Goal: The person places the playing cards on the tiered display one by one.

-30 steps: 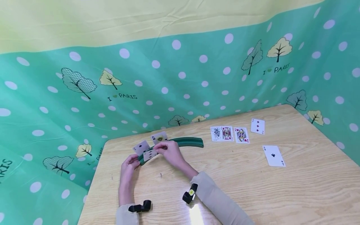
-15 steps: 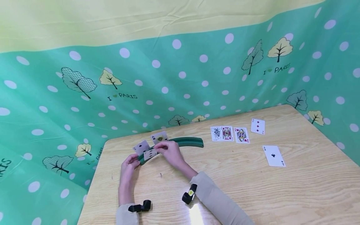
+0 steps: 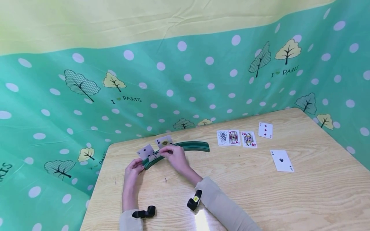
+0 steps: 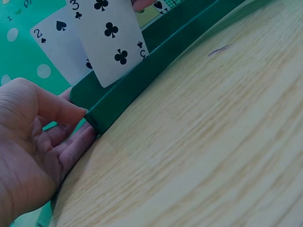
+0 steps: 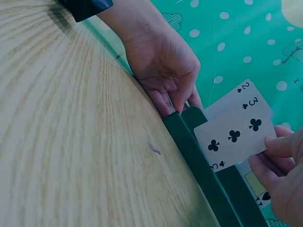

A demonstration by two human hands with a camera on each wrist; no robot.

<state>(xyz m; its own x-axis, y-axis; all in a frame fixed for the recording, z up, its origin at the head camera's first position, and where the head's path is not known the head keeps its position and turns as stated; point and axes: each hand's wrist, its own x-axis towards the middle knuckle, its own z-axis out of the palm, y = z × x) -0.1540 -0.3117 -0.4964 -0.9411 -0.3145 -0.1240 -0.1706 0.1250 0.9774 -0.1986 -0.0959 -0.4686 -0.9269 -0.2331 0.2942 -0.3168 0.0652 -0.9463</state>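
Note:
A green curved card holder (image 3: 192,146) stands at the table's far left. My left hand (image 3: 133,171) pinches its near left end between thumb and fingers, as the left wrist view shows. In my right hand (image 3: 175,157), thumb and fingers pinch the upper edge of a three of clubs (image 5: 234,135). This card is tilted over the holder's left part, its lower edge at the groove; I cannot tell if it sits inside. Behind it, a two of spades (image 4: 54,42) leans in the holder. An ace of spades (image 3: 163,141) stands further right, partly hidden by the right hand.
On the table's right lie a joker (image 3: 222,138), a red-suited face card (image 3: 234,137) beside it, a queen of hearts (image 3: 249,139), a three of diamonds (image 3: 265,130) and an ace of clubs (image 3: 281,160). A patterned green curtain (image 3: 185,109) hangs behind the table.
The three of clubs has shifted slightly up and back, from in front of the holder to over its groove. The left hand keeps its hold and the other cards have stayed put.

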